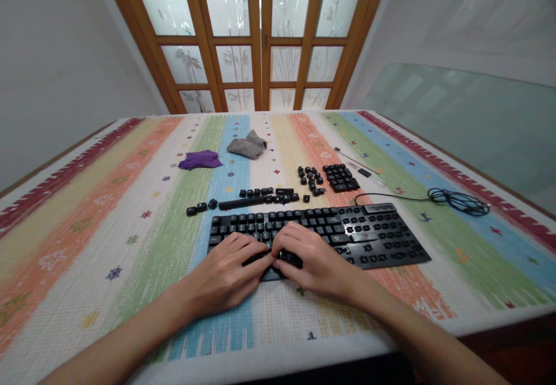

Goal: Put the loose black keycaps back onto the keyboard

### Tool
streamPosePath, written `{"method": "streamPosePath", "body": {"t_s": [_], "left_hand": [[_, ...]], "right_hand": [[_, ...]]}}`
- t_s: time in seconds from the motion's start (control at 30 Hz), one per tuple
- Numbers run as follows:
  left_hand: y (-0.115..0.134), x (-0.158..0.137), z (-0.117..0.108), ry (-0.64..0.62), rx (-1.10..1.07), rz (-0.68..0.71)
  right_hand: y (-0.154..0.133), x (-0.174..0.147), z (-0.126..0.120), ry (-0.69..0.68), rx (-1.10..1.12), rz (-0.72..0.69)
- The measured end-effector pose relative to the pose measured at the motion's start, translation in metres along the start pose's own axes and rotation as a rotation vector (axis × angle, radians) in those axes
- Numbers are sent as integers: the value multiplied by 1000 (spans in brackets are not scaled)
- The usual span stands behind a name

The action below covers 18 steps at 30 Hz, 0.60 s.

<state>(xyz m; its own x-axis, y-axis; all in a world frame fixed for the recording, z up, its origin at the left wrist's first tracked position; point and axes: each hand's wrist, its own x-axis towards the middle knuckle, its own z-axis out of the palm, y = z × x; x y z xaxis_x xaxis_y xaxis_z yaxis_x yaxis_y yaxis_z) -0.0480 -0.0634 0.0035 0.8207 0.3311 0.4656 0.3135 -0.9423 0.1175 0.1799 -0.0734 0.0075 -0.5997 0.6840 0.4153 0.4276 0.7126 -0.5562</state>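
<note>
A black keyboard (403,235) lies in front of me; its left and middle keys are in place, while the right side shows bare key sockets. Over its lower middle rows my left hand (232,266) and my right hand (306,255) meet, fingertips close together. The left fingers are bent inward and pressed together. My right fingers curl down, thumb near the left fingertips. Whatever is between the fingertips is hidden. Just behind the keyboard lie loose black keycaps (284,198) and a long spacebar (241,202).
More keycaps (341,178) are grouped behind the keyboard's right half. A thin metal tool (347,156) lies beyond, near a small black piece (364,172). The coiled cable (458,201) is at right. A purple cloth (200,160) and grey cloth (247,146) lie farther back on the striped tablecloth (143,246).
</note>
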Motion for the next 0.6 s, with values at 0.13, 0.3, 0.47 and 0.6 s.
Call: {"method": "streamPosePath", "body": {"t_s": [0.13,0.3,0.47,0.6], "left_hand": [[-2,-1,1,-10,7,-4],[-2,-1,1,-35,21,-8],[0,0,0,-19,21,-20],[1,1,0,-3,20,-21]], "right_hand": [[-1,0,-1,-2,7,25],[0,-1,-1,-11,-3,39],[-1,-2,1,-10,-1,49],[-2,-2,4,23,21,44]]}}
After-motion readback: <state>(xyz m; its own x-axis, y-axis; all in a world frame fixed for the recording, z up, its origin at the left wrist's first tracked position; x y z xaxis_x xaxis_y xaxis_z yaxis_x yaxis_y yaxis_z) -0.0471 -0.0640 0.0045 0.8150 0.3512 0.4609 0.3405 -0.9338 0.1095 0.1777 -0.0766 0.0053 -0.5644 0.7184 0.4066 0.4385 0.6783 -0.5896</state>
